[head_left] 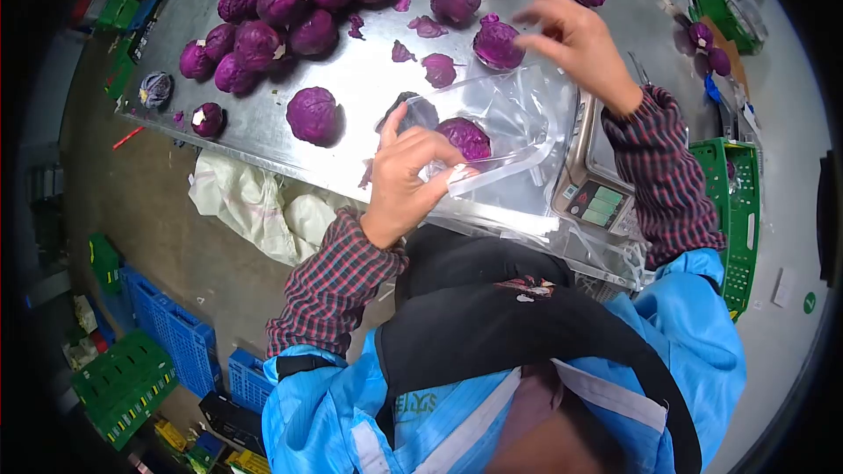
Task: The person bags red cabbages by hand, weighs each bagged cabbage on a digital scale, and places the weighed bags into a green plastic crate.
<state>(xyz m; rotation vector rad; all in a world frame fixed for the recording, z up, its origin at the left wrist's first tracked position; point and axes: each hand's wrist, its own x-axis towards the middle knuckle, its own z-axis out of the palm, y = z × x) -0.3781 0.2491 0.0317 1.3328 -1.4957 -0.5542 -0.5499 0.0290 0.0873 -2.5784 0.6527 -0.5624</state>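
My left hand (408, 174) pinches the rim of a clear plastic bag (527, 110) between thumb and fingers, its index finger raised. A red cabbage (465, 138) lies at the bag, just beyond my left fingertips, partly covered by the film. My right hand (575, 48) is over the far side of the bag, thumb and fingers apart and slightly blurred. Close to its fingertips sits another red cabbage (498, 42) on the metal table (369, 92). One more whole cabbage (313, 116) rests left of my left hand.
A heap of red cabbages (283, 2) fills the table's far left, with loose leaves (428, 27) nearby. A digital scale (601, 204) stands right of the bag. Green crates (738, 211) are at the right; a white sack (250, 197) hangs below the table edge.
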